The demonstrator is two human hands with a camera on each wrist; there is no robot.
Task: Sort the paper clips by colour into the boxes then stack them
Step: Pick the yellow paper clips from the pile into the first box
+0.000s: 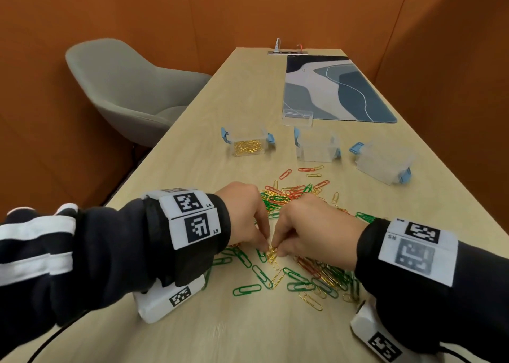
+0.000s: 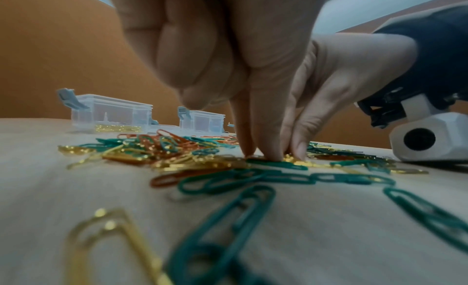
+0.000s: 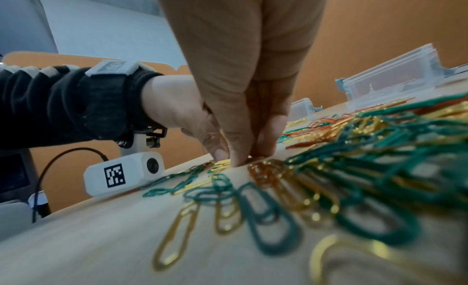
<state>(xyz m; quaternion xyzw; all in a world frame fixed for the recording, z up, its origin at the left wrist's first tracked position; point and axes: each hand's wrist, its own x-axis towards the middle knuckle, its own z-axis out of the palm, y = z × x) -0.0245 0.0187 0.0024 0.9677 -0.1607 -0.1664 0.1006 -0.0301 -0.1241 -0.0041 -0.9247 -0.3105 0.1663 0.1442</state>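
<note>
Green, red and gold paper clips (image 1: 278, 197) lie scattered over the wooden table (image 1: 220, 92), with more (image 1: 325, 277) near my right wrist. My left hand (image 1: 264, 248) and right hand (image 1: 278, 252) meet fingertip to fingertip over a small bunch of gold clips (image 1: 272, 255), and both pinch at it on the tabletop. The left wrist view has my left hand (image 2: 263, 157) pressing down into gold and green clips. In the right wrist view my right hand (image 3: 243, 159) pinches gold clips (image 3: 221, 165). A clear box holding gold clips (image 1: 248, 143) stands at the far left.
Two empty clear boxes with blue latches stand beyond the pile, one in the middle (image 1: 316, 146) and one tilted at the right (image 1: 384, 164). A clear lid (image 1: 297, 117) lies by a blue patterned mat (image 1: 336, 87). A grey chair (image 1: 124, 87) stands left of the table.
</note>
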